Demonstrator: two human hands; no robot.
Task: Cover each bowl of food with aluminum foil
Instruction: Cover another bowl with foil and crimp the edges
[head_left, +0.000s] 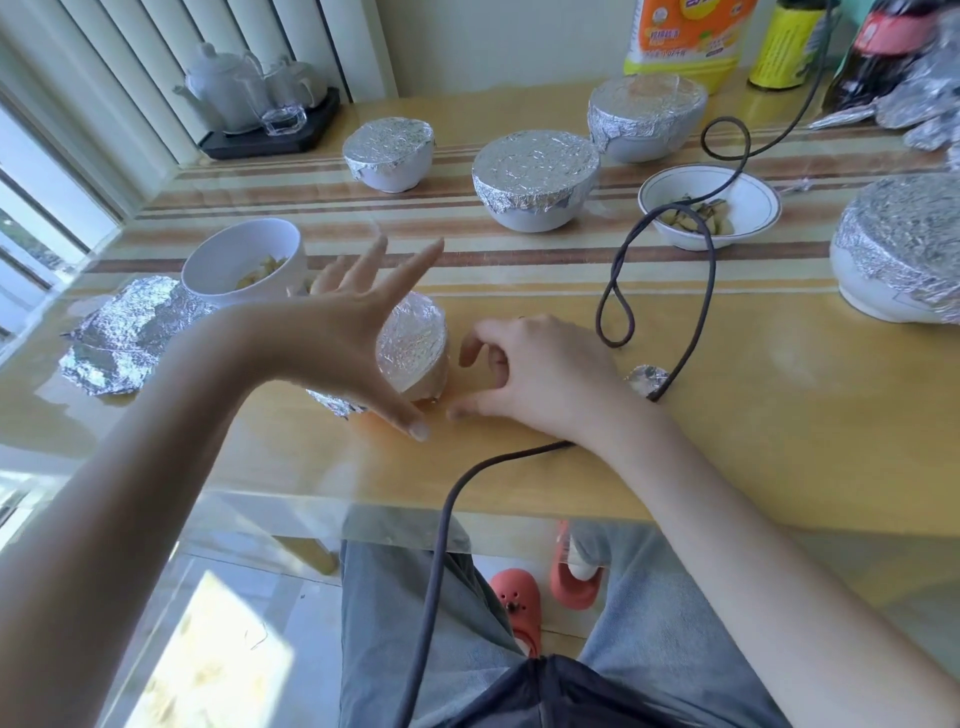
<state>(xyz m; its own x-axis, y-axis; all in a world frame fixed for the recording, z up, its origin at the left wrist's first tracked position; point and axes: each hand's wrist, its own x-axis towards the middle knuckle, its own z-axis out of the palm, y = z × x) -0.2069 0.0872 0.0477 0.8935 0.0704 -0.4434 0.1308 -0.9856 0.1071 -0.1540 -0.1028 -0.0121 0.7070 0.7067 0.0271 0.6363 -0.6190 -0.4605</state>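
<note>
the orange-and-yellow bottle (680, 41) at the far edge of the table carries a label with print too blurred to read. the yellow can (782, 47) and the dark bottle's red label (883, 31) show no legible words either.

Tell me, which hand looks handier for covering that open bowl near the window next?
Probably the left hand. It hovers open just beside the uncovered bowl, and the loose foil sheet lies on that same side. The right hand rests farther right on the table, beyond the small foil-covered bowl.
</note>
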